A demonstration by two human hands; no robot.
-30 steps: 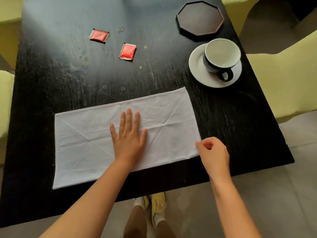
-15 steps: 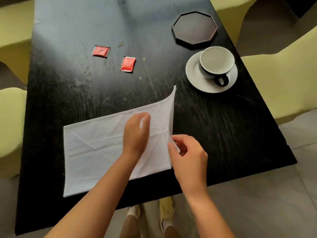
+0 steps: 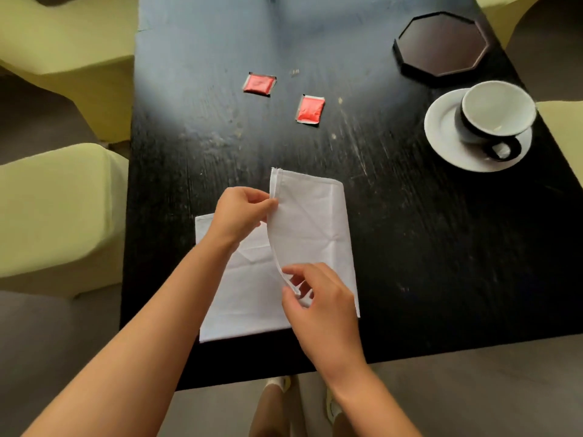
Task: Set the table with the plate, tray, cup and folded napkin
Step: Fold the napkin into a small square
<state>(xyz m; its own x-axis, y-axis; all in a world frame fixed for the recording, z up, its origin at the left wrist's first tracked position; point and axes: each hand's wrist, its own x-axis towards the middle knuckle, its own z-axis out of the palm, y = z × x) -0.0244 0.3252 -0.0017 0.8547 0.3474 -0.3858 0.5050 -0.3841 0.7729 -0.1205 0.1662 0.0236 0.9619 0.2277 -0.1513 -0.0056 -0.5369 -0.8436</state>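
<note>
A white cloth napkin (image 3: 315,222) lies near the front edge of the black table (image 3: 441,263), its right half lifted and turned over toward the left. My left hand (image 3: 239,212) pinches the far corner of the raised flap. My right hand (image 3: 318,298) pinches the flap's near corner. At the right stands a white-lined black cup (image 3: 495,111) on a white plate (image 3: 441,134). Behind it sits a dark octagonal tray (image 3: 441,42).
Two red sachets, one (image 3: 259,83) behind the other (image 3: 310,109), lie on the table's far middle. Yellow-green chairs stand at the left (image 3: 56,209) and at the far right (image 3: 564,121). My legs show below the table's front edge.
The napkin's right end has been carried further left over the rest. My left hand has left the cloth's middle and taken the far corner. The view shifted left.
</note>
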